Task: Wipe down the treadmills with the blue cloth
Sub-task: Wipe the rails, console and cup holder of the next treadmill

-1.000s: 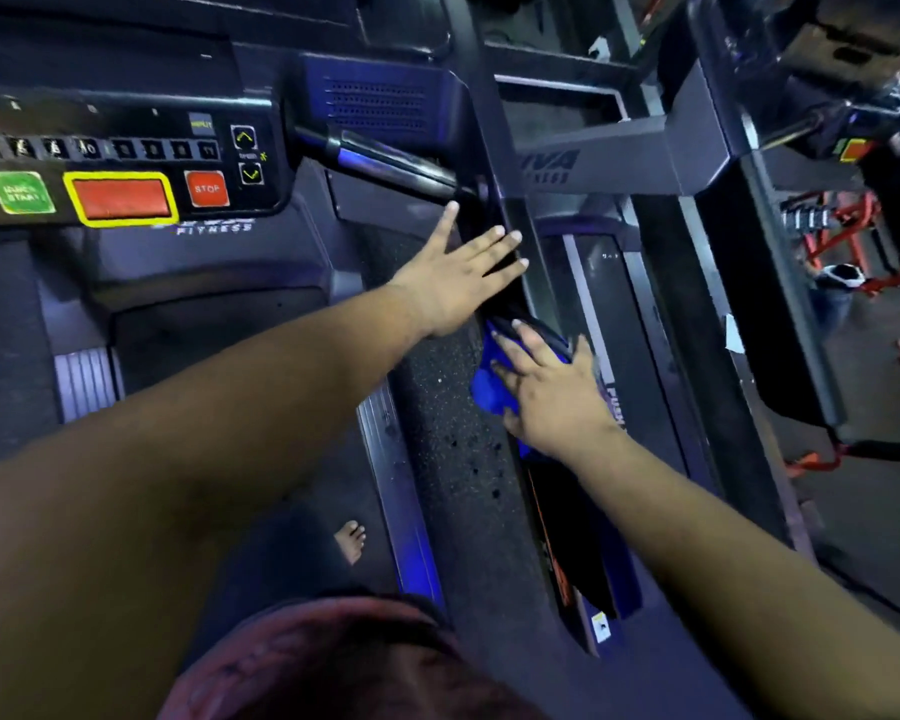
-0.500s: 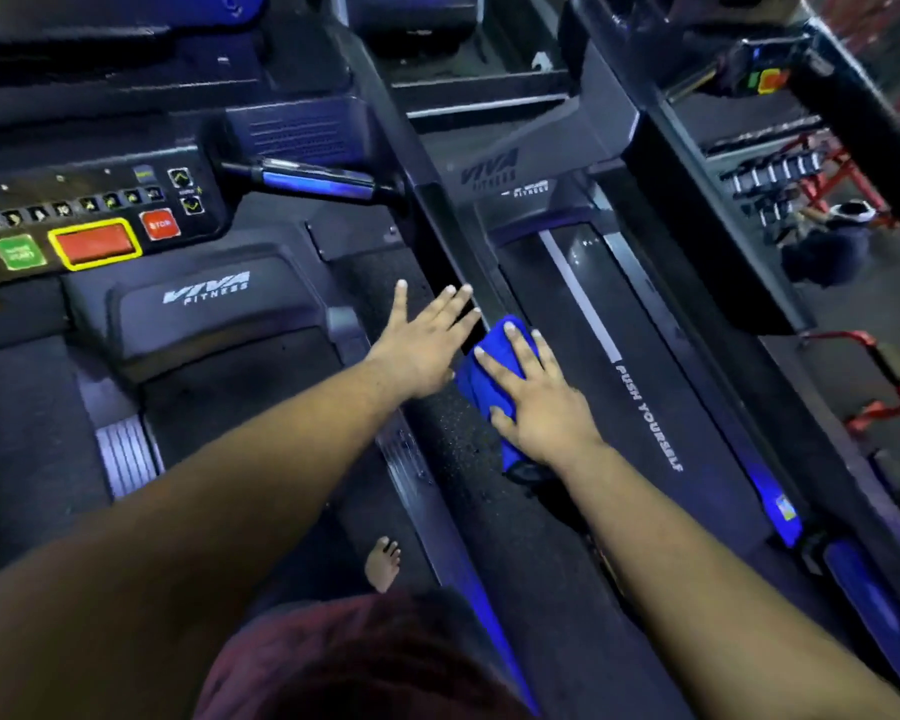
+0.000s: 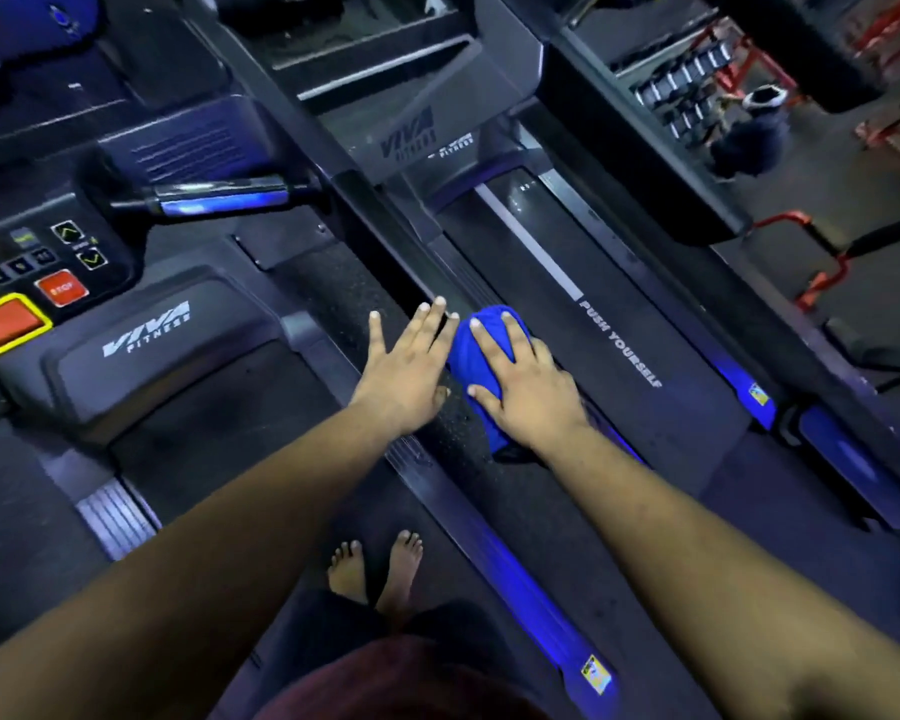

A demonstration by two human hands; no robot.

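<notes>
A folded blue cloth point(image 3: 471, 356) lies on the left side rail of the right-hand treadmill point(image 3: 645, 407), beside its belt marked PUSH YOURSELF. My right hand point(image 3: 523, 384) presses flat on the cloth with straight, spread fingers. My left hand point(image 3: 404, 366) lies flat with straight fingers just left of the cloth, over the speckled floor strip between the two machines. The left-hand treadmill point(image 3: 141, 356) shows its VIVA FITNESS motor cover and its control panel with a red STOP button point(image 3: 62, 288).
My bare feet point(image 3: 375, 569) stand on the left treadmill's belt. A handlebar point(image 3: 219, 197) sticks out from its console above my left hand. Blue-lit side rails point(image 3: 520, 595) run along both machines. A dumbbell rack point(image 3: 692, 85) and red frames stand at the far right.
Both hands and the cloth have slid back along the rail toward me, away from the upright post. The view has tilted down and now takes in my feet.
</notes>
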